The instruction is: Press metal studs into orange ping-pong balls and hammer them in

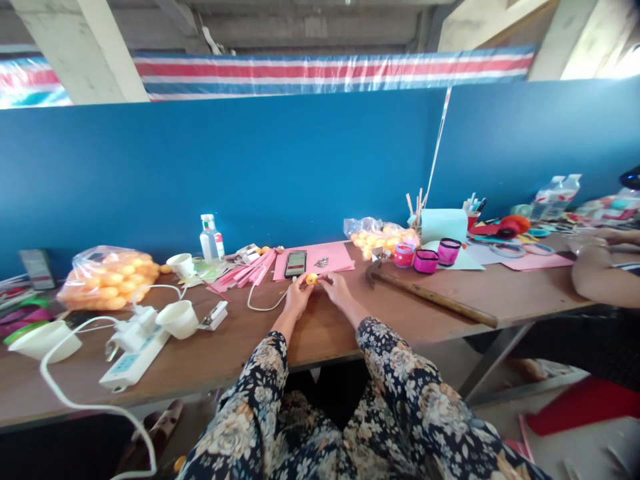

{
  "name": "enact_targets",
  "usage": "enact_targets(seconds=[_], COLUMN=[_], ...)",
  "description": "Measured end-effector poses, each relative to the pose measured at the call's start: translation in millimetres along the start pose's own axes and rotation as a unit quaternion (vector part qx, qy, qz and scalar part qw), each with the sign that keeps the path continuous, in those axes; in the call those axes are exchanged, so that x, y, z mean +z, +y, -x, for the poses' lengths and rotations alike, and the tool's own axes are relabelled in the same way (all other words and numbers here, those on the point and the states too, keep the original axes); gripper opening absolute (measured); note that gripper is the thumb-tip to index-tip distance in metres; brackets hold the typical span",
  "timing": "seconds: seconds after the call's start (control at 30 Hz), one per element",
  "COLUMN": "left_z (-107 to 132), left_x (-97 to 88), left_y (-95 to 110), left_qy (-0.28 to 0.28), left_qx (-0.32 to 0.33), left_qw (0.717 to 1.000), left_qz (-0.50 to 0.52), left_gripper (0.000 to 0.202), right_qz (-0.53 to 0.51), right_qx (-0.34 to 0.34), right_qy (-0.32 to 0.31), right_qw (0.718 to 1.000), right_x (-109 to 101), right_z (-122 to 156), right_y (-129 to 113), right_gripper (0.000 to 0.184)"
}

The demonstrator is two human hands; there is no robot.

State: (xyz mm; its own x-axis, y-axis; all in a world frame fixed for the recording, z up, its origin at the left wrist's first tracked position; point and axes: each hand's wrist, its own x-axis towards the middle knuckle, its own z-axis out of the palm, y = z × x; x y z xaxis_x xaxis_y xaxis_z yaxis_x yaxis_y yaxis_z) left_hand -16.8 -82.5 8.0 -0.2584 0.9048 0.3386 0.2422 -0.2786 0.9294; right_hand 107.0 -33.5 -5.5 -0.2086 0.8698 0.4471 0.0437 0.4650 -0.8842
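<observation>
Both my hands meet over the brown table [320,333] around a small orange ball [311,279]. My left hand [298,297] pinches the ball from the left, fingers closed on it. My right hand [336,288] touches it from the right with fingers curled; what else it holds, if anything, is too small to see. Just behind the ball lie a black phone [295,263] and a pink paper sheet [330,257]. Floral sleeves cover both my forearms.
A bag of orange balls [107,279], white cups [179,319], a power strip [134,357] and a clear bottle [211,239] stand at left. At right: another ball bag [380,237], pink jars [426,260], a long wooden stick [435,299], a co-worker's arm [603,280].
</observation>
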Motion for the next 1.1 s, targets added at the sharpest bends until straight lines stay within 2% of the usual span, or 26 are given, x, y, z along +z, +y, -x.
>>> enact_targets(seconds=[0.2, 0.67, 1.1], left_z=[-1.7, -5.2, -3.2], left_x=[2.0, 2.6, 3.4], left_y=[-4.5, -15.8, -11.7], left_qy=[0.007, 0.033, 0.053], left_qx=[0.009, 0.036, 0.035], left_qw=[1.0, 0.998, 0.997], left_qz=[-0.024, -0.038, -0.043], left_gripper=[0.037, 0.036, 0.033], right_qz=[-0.011, -0.015, 0.004], right_qx=[0.009, 0.021, 0.023], right_qy=[-0.014, -0.043, -0.044], right_qw=[1.0, 0.999, 0.999], right_x=[0.8, -0.7, -0.4], right_z=[-0.8, 5.2, 5.3], right_y=[4.0, -10.9, -11.8], right_gripper=[0.026, 0.027, 0.028])
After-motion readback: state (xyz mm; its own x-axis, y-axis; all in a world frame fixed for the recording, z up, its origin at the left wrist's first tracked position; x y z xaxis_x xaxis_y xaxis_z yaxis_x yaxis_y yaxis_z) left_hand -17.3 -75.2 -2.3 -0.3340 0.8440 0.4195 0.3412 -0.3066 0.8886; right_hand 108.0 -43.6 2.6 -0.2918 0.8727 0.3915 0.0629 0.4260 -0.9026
